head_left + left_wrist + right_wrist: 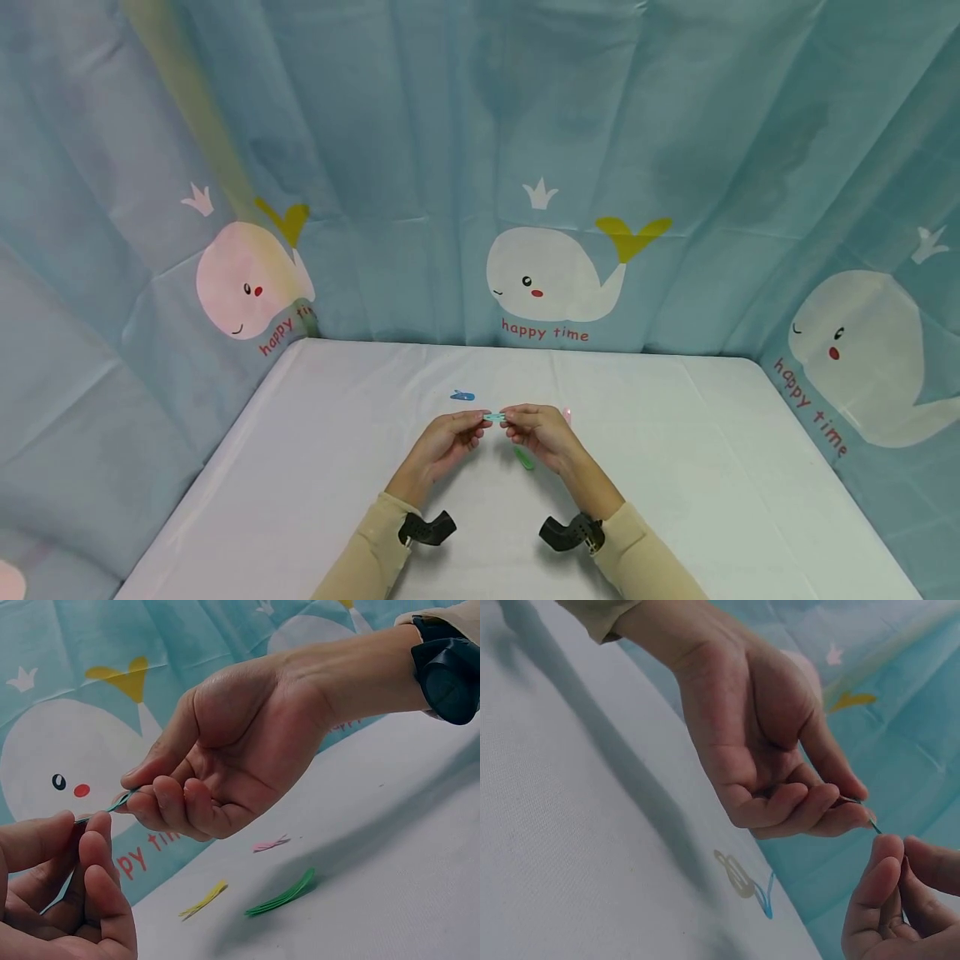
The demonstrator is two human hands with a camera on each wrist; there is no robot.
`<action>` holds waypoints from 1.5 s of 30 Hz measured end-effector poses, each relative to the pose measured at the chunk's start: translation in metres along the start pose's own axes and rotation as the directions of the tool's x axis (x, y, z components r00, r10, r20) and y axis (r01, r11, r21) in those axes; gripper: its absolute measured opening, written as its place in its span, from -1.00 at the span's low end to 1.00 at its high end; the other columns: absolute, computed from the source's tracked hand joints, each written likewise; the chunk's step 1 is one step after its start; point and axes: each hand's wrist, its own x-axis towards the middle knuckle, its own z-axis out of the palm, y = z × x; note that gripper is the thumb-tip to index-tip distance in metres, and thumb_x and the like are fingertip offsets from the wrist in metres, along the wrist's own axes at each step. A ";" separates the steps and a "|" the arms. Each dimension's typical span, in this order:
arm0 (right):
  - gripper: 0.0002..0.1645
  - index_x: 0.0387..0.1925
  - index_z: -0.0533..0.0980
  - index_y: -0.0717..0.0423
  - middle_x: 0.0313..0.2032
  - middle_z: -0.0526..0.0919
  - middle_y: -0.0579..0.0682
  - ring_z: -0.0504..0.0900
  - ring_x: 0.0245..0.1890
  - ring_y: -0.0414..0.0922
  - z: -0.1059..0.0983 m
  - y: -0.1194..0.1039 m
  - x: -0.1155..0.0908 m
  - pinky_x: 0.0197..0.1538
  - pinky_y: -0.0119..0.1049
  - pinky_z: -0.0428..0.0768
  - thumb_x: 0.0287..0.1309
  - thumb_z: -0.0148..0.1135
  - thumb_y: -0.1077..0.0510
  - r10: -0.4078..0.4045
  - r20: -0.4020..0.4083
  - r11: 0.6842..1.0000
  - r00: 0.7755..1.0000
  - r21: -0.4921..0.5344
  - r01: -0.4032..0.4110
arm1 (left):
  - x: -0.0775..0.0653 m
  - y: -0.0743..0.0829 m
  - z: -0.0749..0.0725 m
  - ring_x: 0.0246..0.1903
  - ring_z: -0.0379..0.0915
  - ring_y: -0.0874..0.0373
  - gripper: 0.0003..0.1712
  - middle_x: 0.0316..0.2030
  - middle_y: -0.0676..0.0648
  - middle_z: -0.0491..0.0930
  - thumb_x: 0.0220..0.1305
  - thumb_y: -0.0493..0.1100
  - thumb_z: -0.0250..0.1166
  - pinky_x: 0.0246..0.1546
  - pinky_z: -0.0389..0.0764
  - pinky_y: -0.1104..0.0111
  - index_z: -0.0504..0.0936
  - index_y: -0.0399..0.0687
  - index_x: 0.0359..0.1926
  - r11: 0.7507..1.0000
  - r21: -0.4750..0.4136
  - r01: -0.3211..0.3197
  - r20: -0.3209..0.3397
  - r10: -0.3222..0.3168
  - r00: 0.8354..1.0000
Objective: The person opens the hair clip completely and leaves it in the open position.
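Note:
A teal snap hair clip (494, 417) is held level between both hands, above the table. My left hand (446, 442) pinches its left end between thumb and fingertips. At the other end, my right hand (546, 433) pinches it the same way. In the left wrist view a thin looped part of the clip (122, 800) shows between the two sets of fingertips. Below the hands lies a green hair clip (523, 457), partly hidden by the right hand. A pink hair clip (567, 415) peeks out behind that hand.
A blue hair clip (462, 395) lies farther back on the white table (360, 400), with a greyish clip (736, 874) beside it in the right wrist view. The left wrist view also shows a yellow clip (203, 900). A whale-print curtain (420, 250) surrounds the table's far sides.

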 end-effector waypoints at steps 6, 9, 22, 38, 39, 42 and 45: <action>-0.79 -0.14 0.58 0.38 -0.50 0.69 -0.10 0.59 -0.51 -0.29 0.001 0.000 0.000 -0.38 -0.47 0.57 0.27 0.16 0.29 -0.010 -0.016 1.000 1.000 0.026 0.011 | 0.000 0.000 0.001 -0.39 0.48 0.34 -0.69 -0.37 0.06 0.70 0.39 -0.30 0.12 -0.34 0.50 0.55 0.53 -0.40 0.08 0.999 -0.048 0.005 -0.024 -0.007 1.000; -0.82 -0.18 0.60 0.34 -0.50 0.69 -0.10 0.59 -0.51 -0.29 0.001 0.000 -0.001 -0.38 -0.47 0.57 0.27 0.16 0.29 -0.011 -0.018 1.000 1.000 0.023 0.012 | 0.000 -0.001 0.001 -0.40 0.48 0.35 -0.71 -0.37 0.06 0.70 0.40 -0.31 0.12 -0.34 0.50 0.55 0.54 -0.39 0.06 0.999 -0.053 0.005 -0.032 -0.007 0.999; -0.76 -0.11 0.55 0.43 -0.50 0.67 -0.10 0.57 -0.49 -0.29 0.000 0.001 0.000 -0.37 -0.48 0.56 0.27 0.17 0.30 -0.009 -0.018 1.000 1.000 0.024 0.010 | 0.001 -0.002 0.002 -0.41 0.47 0.35 -0.71 -0.39 0.07 0.70 0.39 -0.31 0.13 -0.34 0.49 0.54 0.54 -0.40 0.05 0.999 -0.043 0.005 -0.046 -0.007 0.999; -0.87 -0.27 0.64 0.24 -0.51 0.67 -0.10 0.57 -0.50 -0.28 -0.001 0.003 -0.001 -0.37 -0.48 0.56 0.26 0.18 0.29 -0.014 -0.019 0.999 1.000 0.037 0.015 | -0.001 -0.002 0.002 -0.42 0.48 0.36 -0.80 -0.38 0.05 0.70 0.40 -0.32 0.11 -0.35 0.50 0.55 0.60 -0.28 -0.06 0.998 -0.069 0.015 -0.029 -0.017 0.999; -0.87 -0.27 0.64 0.25 -0.51 0.67 -0.10 0.57 -0.50 -0.28 -0.001 0.003 -0.001 -0.37 -0.48 0.56 0.26 0.18 0.29 -0.015 -0.017 0.999 1.000 0.036 0.016 | -0.001 -0.003 0.002 -0.42 0.48 0.36 -0.79 -0.38 0.06 0.70 0.40 -0.32 0.11 -0.35 0.50 0.55 0.59 -0.29 -0.04 0.998 -0.067 0.015 -0.028 -0.016 0.999; -0.87 -0.28 0.64 0.24 -0.51 0.67 -0.09 0.57 -0.50 -0.28 -0.002 0.003 -0.002 -0.37 -0.49 0.56 0.25 0.19 0.30 -0.014 -0.018 0.999 1.000 0.040 0.015 | -0.001 -0.003 0.003 -0.41 0.47 0.36 -0.77 -0.38 0.06 0.70 0.40 -0.32 0.11 -0.35 0.50 0.55 0.57 -0.33 -0.01 0.998 -0.062 0.011 -0.027 -0.013 1.000; -0.87 -0.29 0.65 0.24 -0.51 0.67 -0.09 0.57 -0.50 -0.28 -0.001 0.004 -0.001 -0.38 -0.49 0.56 0.26 0.18 0.31 -0.014 -0.022 0.999 1.000 0.038 0.015 | -0.001 -0.003 0.002 -0.41 0.47 0.36 -0.77 -0.38 0.06 0.70 0.40 -0.32 0.11 -0.36 0.50 0.55 0.58 -0.32 -0.01 0.998 -0.062 0.010 -0.026 -0.012 1.000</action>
